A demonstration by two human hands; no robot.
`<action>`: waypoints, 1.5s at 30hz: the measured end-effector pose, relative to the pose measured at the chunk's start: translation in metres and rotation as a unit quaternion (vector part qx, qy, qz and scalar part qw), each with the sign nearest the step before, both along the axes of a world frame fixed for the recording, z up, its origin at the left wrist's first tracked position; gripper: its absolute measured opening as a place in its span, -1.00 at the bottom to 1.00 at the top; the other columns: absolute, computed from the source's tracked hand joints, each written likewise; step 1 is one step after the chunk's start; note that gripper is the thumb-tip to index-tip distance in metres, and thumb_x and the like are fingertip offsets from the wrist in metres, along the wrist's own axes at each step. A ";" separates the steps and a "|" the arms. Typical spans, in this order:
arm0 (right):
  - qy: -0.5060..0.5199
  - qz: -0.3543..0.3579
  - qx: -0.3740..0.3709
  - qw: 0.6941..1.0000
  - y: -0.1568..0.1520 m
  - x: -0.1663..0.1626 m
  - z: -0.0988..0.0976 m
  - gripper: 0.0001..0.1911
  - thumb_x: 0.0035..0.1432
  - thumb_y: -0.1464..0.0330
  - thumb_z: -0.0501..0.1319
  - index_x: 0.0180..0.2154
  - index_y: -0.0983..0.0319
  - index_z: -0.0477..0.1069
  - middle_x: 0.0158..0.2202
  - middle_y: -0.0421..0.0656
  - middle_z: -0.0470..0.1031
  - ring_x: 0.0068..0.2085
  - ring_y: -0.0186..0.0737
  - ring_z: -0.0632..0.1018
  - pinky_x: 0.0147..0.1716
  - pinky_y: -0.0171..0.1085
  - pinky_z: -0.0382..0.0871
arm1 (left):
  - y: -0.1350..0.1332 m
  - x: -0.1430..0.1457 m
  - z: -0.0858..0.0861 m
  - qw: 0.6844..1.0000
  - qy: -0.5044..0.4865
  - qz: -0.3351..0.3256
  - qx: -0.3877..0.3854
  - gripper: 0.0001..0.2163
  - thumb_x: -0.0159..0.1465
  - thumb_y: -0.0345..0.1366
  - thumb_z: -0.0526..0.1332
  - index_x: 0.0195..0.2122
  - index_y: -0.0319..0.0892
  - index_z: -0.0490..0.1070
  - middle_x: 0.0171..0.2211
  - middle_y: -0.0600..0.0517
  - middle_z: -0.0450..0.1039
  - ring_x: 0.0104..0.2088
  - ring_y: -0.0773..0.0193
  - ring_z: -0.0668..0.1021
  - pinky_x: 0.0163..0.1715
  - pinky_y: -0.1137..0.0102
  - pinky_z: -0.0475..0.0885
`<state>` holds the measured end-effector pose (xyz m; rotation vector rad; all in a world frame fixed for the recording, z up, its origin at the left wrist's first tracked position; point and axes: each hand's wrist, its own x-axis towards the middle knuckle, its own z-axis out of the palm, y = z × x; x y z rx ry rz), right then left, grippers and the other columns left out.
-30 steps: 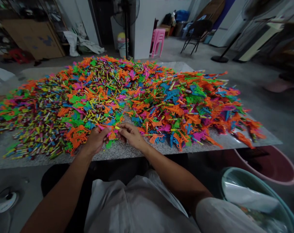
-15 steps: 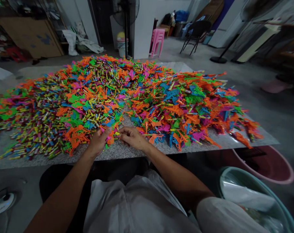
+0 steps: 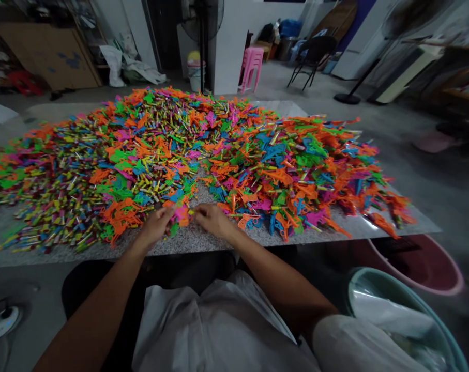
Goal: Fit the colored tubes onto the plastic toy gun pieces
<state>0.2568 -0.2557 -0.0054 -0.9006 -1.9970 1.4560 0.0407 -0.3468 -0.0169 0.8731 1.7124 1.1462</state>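
Note:
My left hand (image 3: 156, 225) is closed on a pink plastic toy gun (image 3: 179, 213) near the front edge of the table. Facing it, my right hand (image 3: 214, 220) pinches a small yellow tube (image 3: 191, 212), which is at the toy gun's right side; whether the two are joined is too small to tell. An orange piece shows just under the pink one. To the left of my hands lies a heap of short coloured tubes (image 3: 69, 191). A pile of orange, green, blue and pink toy guns (image 3: 296, 175), many with tubes on them, spreads to the right.
The speckled grey tabletop (image 3: 205, 194) shows between the heaps. Below its right end stand a teal tub (image 3: 352, 289) with clear plastic bags and a pink tub (image 3: 457, 279). Farther back are stacked pink stools (image 3: 252, 67), a black chair (image 3: 315, 54) and a standing fan (image 3: 203, 46).
The pink toy gun has turned and shows more fully between my hands. My right hand has shifted slightly right, its fingers closer around the yellow tube.

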 end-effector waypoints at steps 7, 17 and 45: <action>0.241 -0.280 0.029 0.929 0.082 0.021 0.044 -0.54 0.42 -0.01 0.10 0.11 0.15 0.43 -0.10 -0.08 0.59 -0.39 -0.29 0.57 -0.49 -0.34 0.40 | -0.024 -0.065 -0.014 0.962 0.262 0.030 -0.067 -0.61 0.22 0.10 0.30 -0.19 -0.13 0.57 -0.29 -0.04 0.63 -0.32 0.11 0.63 -0.33 0.33 0.50; -0.278 0.138 0.323 0.894 -0.019 -0.048 -0.027 -0.70 0.39 0.36 0.16 0.09 0.25 0.48 0.10 0.06 0.56 -0.05 0.00 0.67 -0.12 -0.13 0.55 | -0.024 -0.042 -0.032 0.833 0.539 -0.097 -0.083 -0.53 0.39 -0.08 0.23 0.28 -0.14 0.43 0.18 -0.25 0.52 0.19 -0.08 0.55 0.15 0.18 0.41; 0.092 -0.210 0.004 0.973 -0.031 -0.083 -0.028 -0.82 0.44 0.23 0.12 -0.05 0.18 0.35 -0.14 -0.13 0.57 -0.16 -0.21 0.57 -0.06 -0.23 0.44 | 0.000 0.050 -0.006 0.958 0.200 0.142 0.150 -0.73 0.38 -0.02 0.17 -0.20 -0.10 0.47 -0.27 -0.01 0.57 -0.23 0.14 0.59 -0.14 0.28 0.48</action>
